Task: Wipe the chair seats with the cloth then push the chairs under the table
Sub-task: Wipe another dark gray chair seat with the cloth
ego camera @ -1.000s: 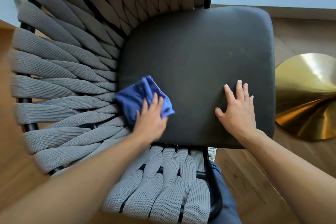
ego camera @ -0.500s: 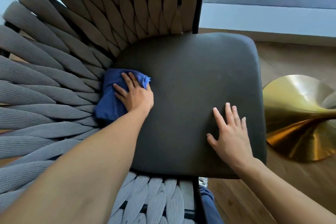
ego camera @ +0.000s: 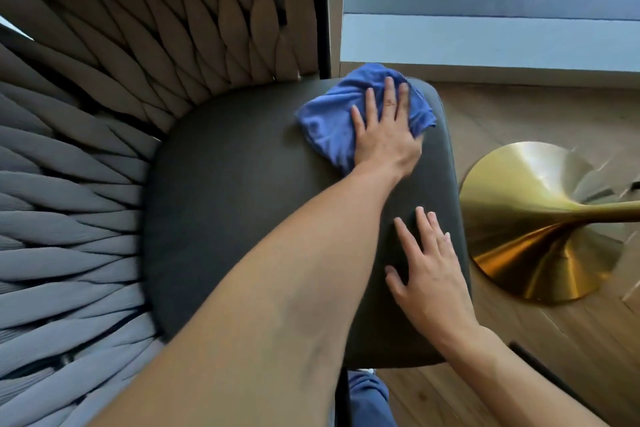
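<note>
A chair with a dark grey cushioned seat (ego camera: 242, 211) and a woven grey rope backrest (ego camera: 79, 184) fills the view. A crumpled blue cloth (ego camera: 329, 118) lies at the seat's far right corner. My left hand (ego camera: 384, 132) presses flat on the cloth with straight fingers, my forearm crossing the seat. My right hand (ego camera: 429, 274) rests flat on the seat near its right edge, fingers spread, holding nothing.
A shiny gold trumpet-shaped table base (ego camera: 540, 218) stands on the wooden floor (ego camera: 571, 340) just right of the seat. A pale wall skirting and window (ego camera: 485, 42) run along the far side. The chair's black frame post (ego camera: 322, 10) rises behind the cloth.
My left hand has swept the cloth from the seat's left side by the backrest across to the far right corner. My right hand stayed planted on the seat.
</note>
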